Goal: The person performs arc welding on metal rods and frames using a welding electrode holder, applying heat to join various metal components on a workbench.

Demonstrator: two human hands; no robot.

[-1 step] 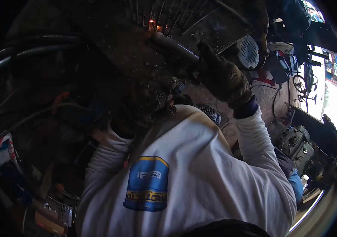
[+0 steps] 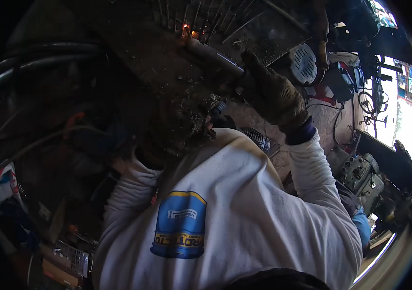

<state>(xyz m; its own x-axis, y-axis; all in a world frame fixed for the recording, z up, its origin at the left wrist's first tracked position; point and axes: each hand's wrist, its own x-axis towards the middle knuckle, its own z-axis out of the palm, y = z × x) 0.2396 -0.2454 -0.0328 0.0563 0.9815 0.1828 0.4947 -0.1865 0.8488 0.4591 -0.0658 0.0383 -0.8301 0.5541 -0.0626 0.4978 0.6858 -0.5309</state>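
My right hand, in a brown work glove, is closed round the near end of a grey metal tube, with one finger pointing up along it. At the tube's far tip, a small orange glow burns beside several thin upright rods on a dark metal plate. My left hand lies in deep shadow by a dirty, lumpy metal part. Its fingers cannot be made out.
A perforated round grey cover stands beyond my right hand. A black-and-red machine with a cable sits on the floor. Greasy engine parts lie at the right. Curved metal pipes are at the left, above a wire basket.
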